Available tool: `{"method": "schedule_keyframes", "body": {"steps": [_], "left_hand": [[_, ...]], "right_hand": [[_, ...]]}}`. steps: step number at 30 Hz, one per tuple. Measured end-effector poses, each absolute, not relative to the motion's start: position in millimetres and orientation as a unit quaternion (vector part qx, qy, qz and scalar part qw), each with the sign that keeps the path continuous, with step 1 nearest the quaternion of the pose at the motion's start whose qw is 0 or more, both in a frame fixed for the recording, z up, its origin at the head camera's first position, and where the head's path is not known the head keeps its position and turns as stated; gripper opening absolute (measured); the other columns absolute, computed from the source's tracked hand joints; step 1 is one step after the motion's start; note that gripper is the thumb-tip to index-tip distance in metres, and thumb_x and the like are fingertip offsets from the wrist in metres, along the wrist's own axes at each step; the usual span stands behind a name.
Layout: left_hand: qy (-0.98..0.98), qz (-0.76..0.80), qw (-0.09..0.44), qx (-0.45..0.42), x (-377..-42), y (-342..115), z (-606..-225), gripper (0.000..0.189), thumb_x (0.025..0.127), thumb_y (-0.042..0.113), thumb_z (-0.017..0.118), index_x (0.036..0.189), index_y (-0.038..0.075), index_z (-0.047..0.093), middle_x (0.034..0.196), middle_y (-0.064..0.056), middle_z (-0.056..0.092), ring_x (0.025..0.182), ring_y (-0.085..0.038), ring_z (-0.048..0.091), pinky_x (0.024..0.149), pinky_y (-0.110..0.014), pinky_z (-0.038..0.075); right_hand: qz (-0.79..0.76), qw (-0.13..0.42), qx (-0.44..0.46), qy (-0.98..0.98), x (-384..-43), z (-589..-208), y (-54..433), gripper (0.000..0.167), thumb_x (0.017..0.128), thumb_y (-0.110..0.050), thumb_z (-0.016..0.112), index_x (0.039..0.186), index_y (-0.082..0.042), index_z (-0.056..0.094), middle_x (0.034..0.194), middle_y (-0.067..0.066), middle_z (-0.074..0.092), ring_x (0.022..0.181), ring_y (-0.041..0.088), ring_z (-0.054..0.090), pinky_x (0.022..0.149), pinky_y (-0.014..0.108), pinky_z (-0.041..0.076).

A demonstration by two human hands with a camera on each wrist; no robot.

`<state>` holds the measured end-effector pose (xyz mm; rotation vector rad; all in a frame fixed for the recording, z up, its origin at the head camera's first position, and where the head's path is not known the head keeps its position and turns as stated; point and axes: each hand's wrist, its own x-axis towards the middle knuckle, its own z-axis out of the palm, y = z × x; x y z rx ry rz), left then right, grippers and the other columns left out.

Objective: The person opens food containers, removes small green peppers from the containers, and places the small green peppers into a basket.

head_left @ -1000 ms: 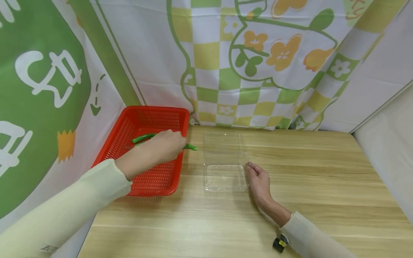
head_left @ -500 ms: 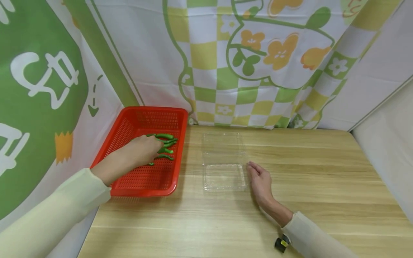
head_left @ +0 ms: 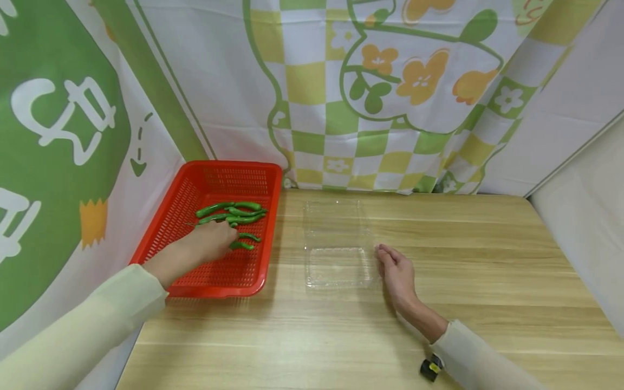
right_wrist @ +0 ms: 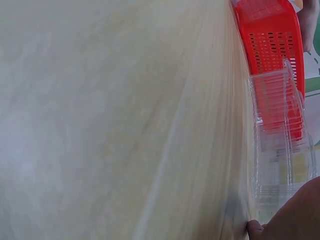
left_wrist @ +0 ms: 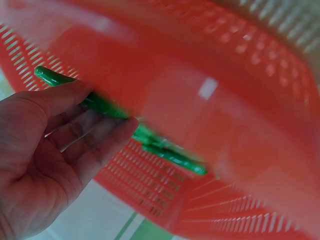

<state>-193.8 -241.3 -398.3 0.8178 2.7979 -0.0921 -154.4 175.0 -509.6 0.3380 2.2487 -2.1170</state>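
Note:
In the head view my left hand (head_left: 214, 241) reaches down into the red plastic basket (head_left: 266, 254), among several green chili peppers (head_left: 246, 219). The left wrist view has the thumb and fingertips of this hand (left_wrist: 60, 130) around a green chili pepper (left_wrist: 52, 76), with the thumb across it. Another pepper (left_wrist: 175, 161) lies beyond the fingertips. My right hand (head_left: 400, 276) rests on its side on the table, fingers together and fingertips close to the right edge of a clear plastic box (head_left: 337, 284). That box lies unfolded, lid (head_left: 333, 214) towards the wall, with nothing inside.
The basket stands at the left end of the wooden table (head_left: 468, 260), against a printed curtain (head_left: 385, 92). A small black device (head_left: 430, 368) with a yellow mark sits at the right sleeve. The table's back edge runs along the curtain.
My left hand has moved from the basket's right rim, where a pepper stuck out past it, back left and down inside the basket. My right hand has shifted slightly right.

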Motion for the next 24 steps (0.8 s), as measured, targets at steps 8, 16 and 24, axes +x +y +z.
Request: {"method": "schedule_keyframes", "body": {"steps": [8,16,24], "left_hand": [[0.956,-0.047,0.085,0.278,-190.3,-247.6,-423.5,0.022,0.086,0.011,0.086,0.082,0.008,0.065,0.082,-0.011,0.066,0.075,-0.033,0.07,0.061,-0.047,0.06],[0.951,-0.074,0.113,0.278,-186.0,-248.7,-435.1,0.019,0.087,0.014,0.086,0.088,0.01,0.068,0.09,-0.012,0.069,0.08,-0.032,0.07,0.066,-0.047,0.06],[0.95,-0.088,0.098,0.284,-181.8,-247.7,-436.8,0.021,0.085,0.014,0.087,0.085,0.011,0.066,0.088,-0.01,0.068,0.077,-0.031,0.069,0.064,-0.046,0.06]], "right_hand": [[-0.633,0.009,0.097,0.768,-155.4,-508.5,178.4,0.041,0.111,-0.02,0.056,0.143,0.005,0.06,0.14,0.023,0.066,0.12,0.025,0.067,0.086,0.013,0.054],[-0.589,-0.005,0.073,0.805,-154.8,-509.9,174.1,0.036,0.108,-0.015,0.059,0.137,0.004,0.066,0.123,0.024,0.073,0.067,0.006,0.049,0.054,0.018,0.038],[-0.59,-0.003,0.077,0.804,-153.8,-511.3,173.3,0.034,0.108,-0.013,0.058,0.137,0.003,0.067,0.121,0.024,0.074,0.056,0.002,0.039,0.049,0.017,0.033]]}}
